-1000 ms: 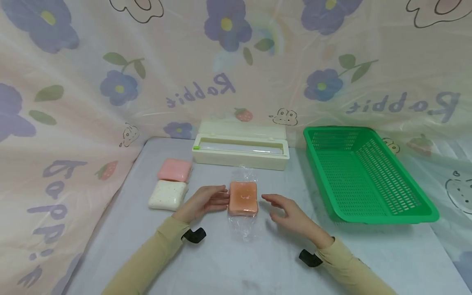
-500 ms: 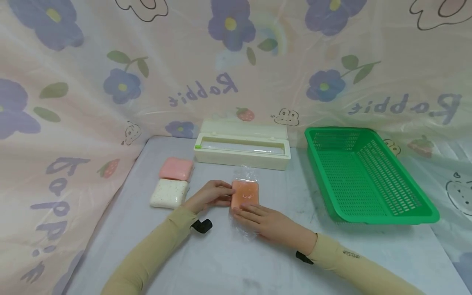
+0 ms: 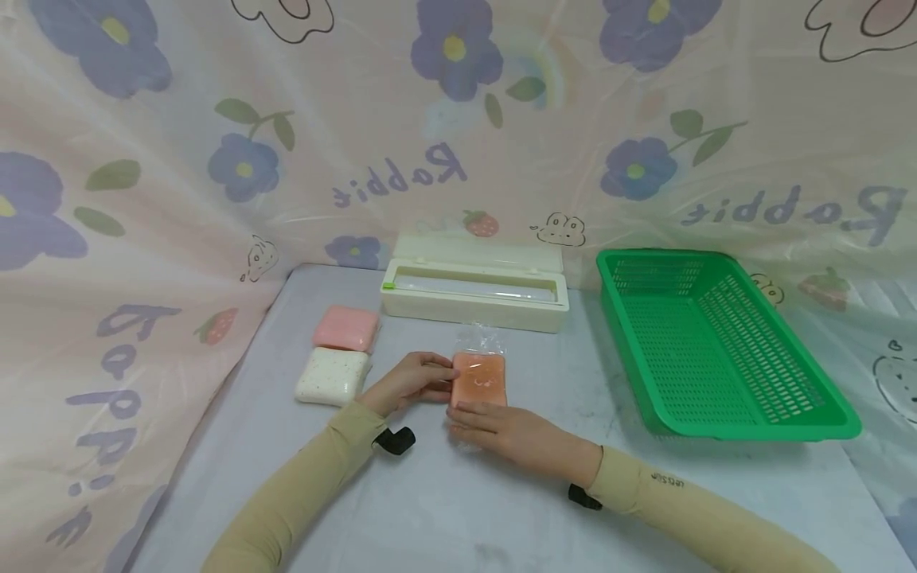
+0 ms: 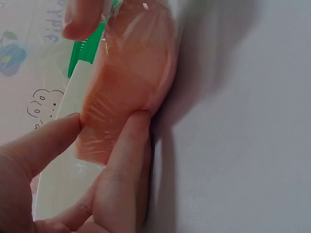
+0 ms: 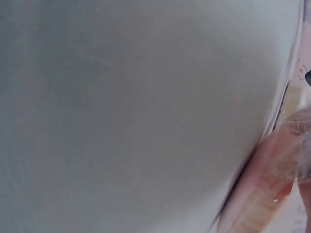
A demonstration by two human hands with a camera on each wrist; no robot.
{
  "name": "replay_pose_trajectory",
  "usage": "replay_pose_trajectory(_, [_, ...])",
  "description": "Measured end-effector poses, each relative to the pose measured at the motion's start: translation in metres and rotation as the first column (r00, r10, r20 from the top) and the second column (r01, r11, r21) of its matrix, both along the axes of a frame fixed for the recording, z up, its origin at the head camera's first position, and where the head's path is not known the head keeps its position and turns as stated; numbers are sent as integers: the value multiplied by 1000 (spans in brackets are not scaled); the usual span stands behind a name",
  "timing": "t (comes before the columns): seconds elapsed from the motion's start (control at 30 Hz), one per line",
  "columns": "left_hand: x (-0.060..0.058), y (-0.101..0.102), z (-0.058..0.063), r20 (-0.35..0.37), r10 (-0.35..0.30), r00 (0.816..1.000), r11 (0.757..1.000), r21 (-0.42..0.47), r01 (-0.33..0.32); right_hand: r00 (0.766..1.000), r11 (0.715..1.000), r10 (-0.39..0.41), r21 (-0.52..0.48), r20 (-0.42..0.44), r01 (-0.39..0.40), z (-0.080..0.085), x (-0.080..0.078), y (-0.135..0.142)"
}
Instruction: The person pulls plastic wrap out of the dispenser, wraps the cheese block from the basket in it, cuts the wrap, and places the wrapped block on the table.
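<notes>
An orange bar of soap (image 3: 480,380) under clear cling film lies on the table between my hands. My left hand (image 3: 410,382) holds it at its left edge, and in the left wrist view digits from both sides touch the wrapped soap (image 4: 126,73). Fairly straight fingers of my right hand (image 3: 512,436) lie across the soap's near end, over the film there. Film (image 3: 481,338) sticks out flat beyond the far end. Crumpled film appears beside the soap (image 5: 262,189) in the right wrist view. The near film flap is mostly hidden by my right hand.
A pink soap bar (image 3: 347,328) and a speckled white one (image 3: 333,376) lie side by side on the left. Behind stands an open cream cling film dispenser (image 3: 473,309). A green plastic basket (image 3: 752,430) stands on the right, before a patterned curtain (image 3: 401,95).
My right hand has come in from the right onto the soap's near end, then slid slightly toward me. My left hand has moved a little closer and taken hold of the left edge.
</notes>
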State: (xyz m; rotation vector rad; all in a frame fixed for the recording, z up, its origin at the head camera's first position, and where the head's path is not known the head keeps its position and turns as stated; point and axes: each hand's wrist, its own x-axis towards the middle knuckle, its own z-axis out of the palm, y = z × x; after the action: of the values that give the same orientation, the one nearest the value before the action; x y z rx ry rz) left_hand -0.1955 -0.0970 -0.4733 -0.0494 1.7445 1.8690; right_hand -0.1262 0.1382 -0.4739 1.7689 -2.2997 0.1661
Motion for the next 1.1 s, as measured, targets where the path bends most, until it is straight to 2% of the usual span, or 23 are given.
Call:
replay_pose_trajectory(0.07, [1, 0, 1, -2, 2, 1000, 1000, 2, -2, 997, 997, -5, -70, 83, 11, 0, -3, 1])
replay_pose_trajectory(0.17, [1, 0, 0, -7, 3, 1000, 1000, 5, -3, 968, 980, -16, -186, 251, 64, 1, -6, 1])
replay_pose_trajectory(0.27, [2, 1, 1, -8, 0, 1000, 1000, 8, 0, 914, 946, -29, -285, 404, 156, 1, -10, -2])
replay_pose_trajectory(0.33, [2, 0, 1, -10, -7, 1000, 1000, 12, 7, 862, 918, -27, -328, 506, 221, 3, -13, -4])
replay_pose_trajectory(0.43, [2, 0, 2, -10, -11, 1000, 1000, 8, 11, 749, 875, -35, -342, 662, 344, 5, -18, -7])
replay_pose_trajectory(0.5, [2, 0, 2, -7, -11, 1000, 1000, 9, 11, 659, 843, -49, -323, 750, 431, 7, -21, -7])
replay_pose_trajectory(0.63, [3, 1, 2, -12, -11, 1000, 1000, 22, 11, 500, 786, -69, -262, 863, 560, 10, -29, -7])
replay_pose_trajectory(0.7, [3, 1, 1, -16, -6, 1000, 999, 36, 7, 408, 752, -62, -226, 911, 619, 12, -33, -8])
replay_pose_trajectory(0.77, [3, 2, 1, -21, 1, 1000, 999, 46, 0, 311, 704, -55, -185, 949, 686, 13, -35, -10])
replay_pose_trajectory(0.8, [3, 3, 1, -20, 5, 1000, 999, 51, -4, 272, 676, -56, -164, 961, 718, 14, -36, -11])
replay_pose_trajectory(0.87, [2, 3, 0, -19, 12, 1000, 998, 57, -11, 215, 624, -62, -131, 975, 771, 15, -38, -13])
replay_pose_trajectory(0.9, [2, 4, 0, -27, 12, 1000, 998, 56, -10, 203, 603, -69, -122, 977, 788, 16, -38, -13])
replay_pose_trajectory(0.97, [2, 4, 1, -32, 17, 999, 999, 49, -16, 207, 577, -81, -123, 975, 807, 17, -39, -14])
replay_pose_trajectory(1.03, [1, 5, 1, -31, 24, 999, 999, 43, -23, 225, 562, -87, -138, 971, 816, 18, -40, -15])
replay_pose_trajectory(1.1, [1, 6, 2, -36, 25, 999, 999, 33, -24, 253, 550, -101, -158, 962, 820, 19, -41, -14])
